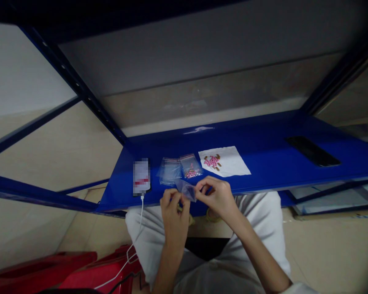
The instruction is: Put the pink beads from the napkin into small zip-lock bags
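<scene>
Between my two hands, just in front of the shelf edge, is a clear plastic bag (186,189). My left hand (175,204) pinches its lower left part with thumb and fingers. On the right side of the bag, the thumb and fingertips of my right hand (215,194) are closed on it. I see nothing inside this bag. Behind it lie a pile of clear zip bags (170,170) and a zip bag holding small pink pieces (192,169). To their right, pink beads and brown-gold pieces (212,161) rest on a white paper sheet (234,161).
A phone (141,177) with a white charging cable (142,208) lies at the left of the blue shelf (263,143). Far right is a black flat object (313,151). Blue uprights (88,96) frame the shelf. Red plastic items (92,269) stand on the floor at lower left.
</scene>
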Demonstrator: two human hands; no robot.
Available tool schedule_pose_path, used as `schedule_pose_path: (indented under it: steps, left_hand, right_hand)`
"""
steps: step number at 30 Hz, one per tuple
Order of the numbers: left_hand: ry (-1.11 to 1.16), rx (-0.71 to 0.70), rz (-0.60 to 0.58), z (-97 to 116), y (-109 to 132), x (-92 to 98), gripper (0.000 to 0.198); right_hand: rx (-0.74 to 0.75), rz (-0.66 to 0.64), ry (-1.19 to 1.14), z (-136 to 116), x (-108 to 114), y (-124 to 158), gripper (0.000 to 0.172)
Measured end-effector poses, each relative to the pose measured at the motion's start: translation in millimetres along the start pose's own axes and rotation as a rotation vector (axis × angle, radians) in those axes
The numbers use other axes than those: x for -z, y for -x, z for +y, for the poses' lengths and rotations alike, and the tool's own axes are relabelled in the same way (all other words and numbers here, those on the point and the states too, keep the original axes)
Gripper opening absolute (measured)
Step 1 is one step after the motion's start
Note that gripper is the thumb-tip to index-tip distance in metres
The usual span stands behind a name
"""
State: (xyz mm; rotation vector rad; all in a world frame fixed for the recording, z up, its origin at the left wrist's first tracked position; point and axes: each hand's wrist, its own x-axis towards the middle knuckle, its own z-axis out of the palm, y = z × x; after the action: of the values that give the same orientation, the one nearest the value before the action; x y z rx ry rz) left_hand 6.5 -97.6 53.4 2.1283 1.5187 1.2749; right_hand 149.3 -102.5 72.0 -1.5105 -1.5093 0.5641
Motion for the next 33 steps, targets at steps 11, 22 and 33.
schedule_pose_path:
  steps: [11, 22, 33]
  left_hand:
    - [-0.080, -0.104, -0.008, 10, -8, -12.2, 0.015]
    - [-0.047, -0.314, -0.090, 6, -16, -12.1, 0.016]
    - [0.037, -0.329, -0.300, -21, -24, -3.8, 0.052]
  right_hand:
    - [-0.038, -0.146, 0.026, 5, 8, -1, 0.003]
    - [0.149, -0.381, 0.101, 6, 7, -3, 0.022]
    - [0.097, -0.363, -0.005, 9, 7, -15, 0.024]
